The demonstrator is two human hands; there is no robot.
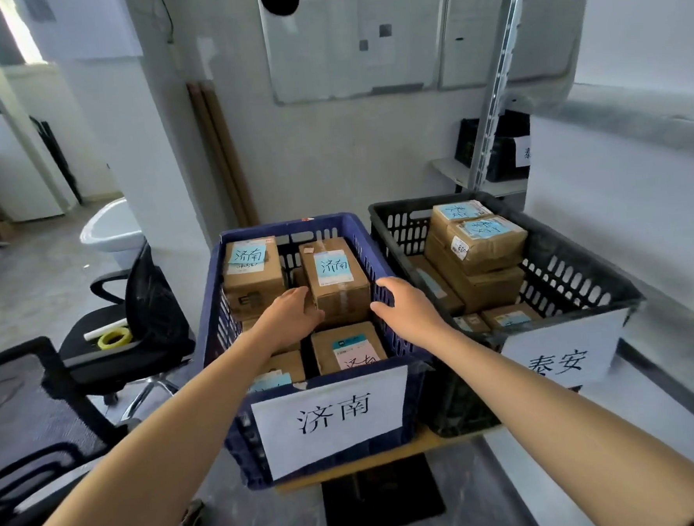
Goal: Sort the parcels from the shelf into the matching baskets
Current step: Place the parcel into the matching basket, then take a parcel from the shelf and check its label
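Note:
A blue basket (218,311) with a white label reading 济南 holds several brown parcels. One parcel (336,281) with a blue 济南 note sits on top of the others at the basket's middle. My left hand (292,317) grips its near left corner, thumb on the front face. My right hand (407,310) hovers just right of it over the basket's right rim, fingers loosely curved, a small gap to the cardboard. Right of this stands a black basket (573,273), labelled 泰安, with several parcels bearing blue notes.
Both baskets stand on a small wooden table (374,462) with a black base. A black office chair (138,328) carrying a yellow tape roll (115,338) is to the left. A metal shelf (490,172) with a dark parcel stands behind the black basket, against the wall.

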